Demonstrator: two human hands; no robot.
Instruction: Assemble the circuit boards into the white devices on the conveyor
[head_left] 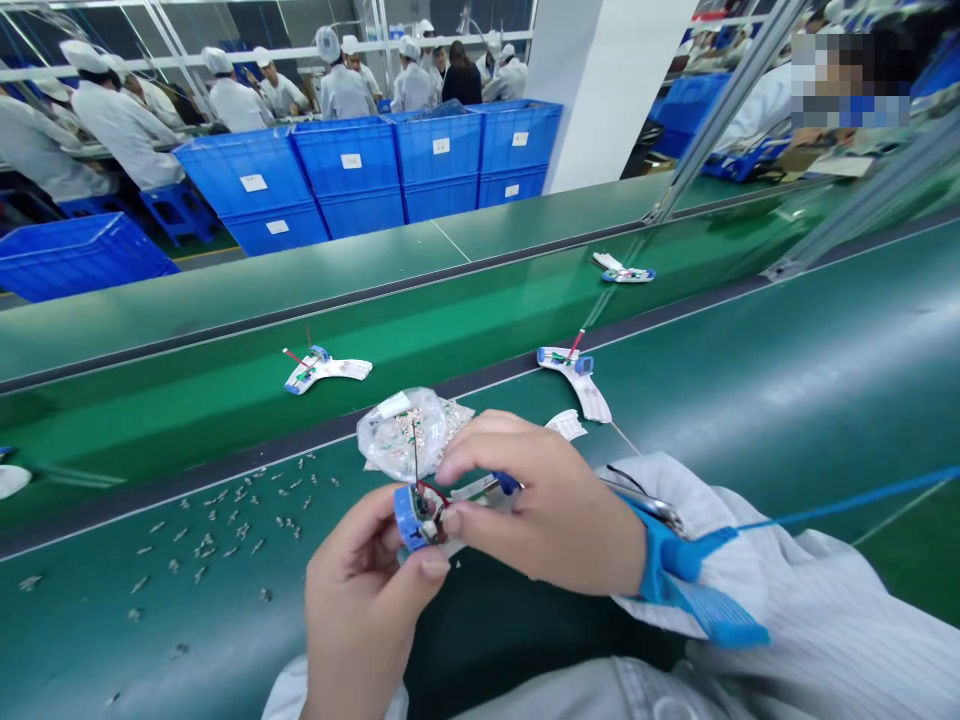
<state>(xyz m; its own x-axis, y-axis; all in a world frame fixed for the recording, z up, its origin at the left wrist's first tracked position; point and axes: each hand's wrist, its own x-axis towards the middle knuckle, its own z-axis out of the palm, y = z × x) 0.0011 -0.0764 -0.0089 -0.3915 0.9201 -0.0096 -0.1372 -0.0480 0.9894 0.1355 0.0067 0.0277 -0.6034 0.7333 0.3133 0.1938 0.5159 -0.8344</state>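
Green conveyor belt (675, 340) runs across the frame; at six o'clock, left hand (367, 600) and right hand (544, 505) pinch a blue-framed wired component (414, 518) raised off the belt, apparently for a close view, below a clear plastic bag (401, 432), with loose metal pins (217, 535) at nine o'clock.

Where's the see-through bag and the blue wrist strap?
Clear plastic bag (397, 432): head view, on its puffy middle.
Blue anti-static wrist strap (660, 565): head view, on the band.
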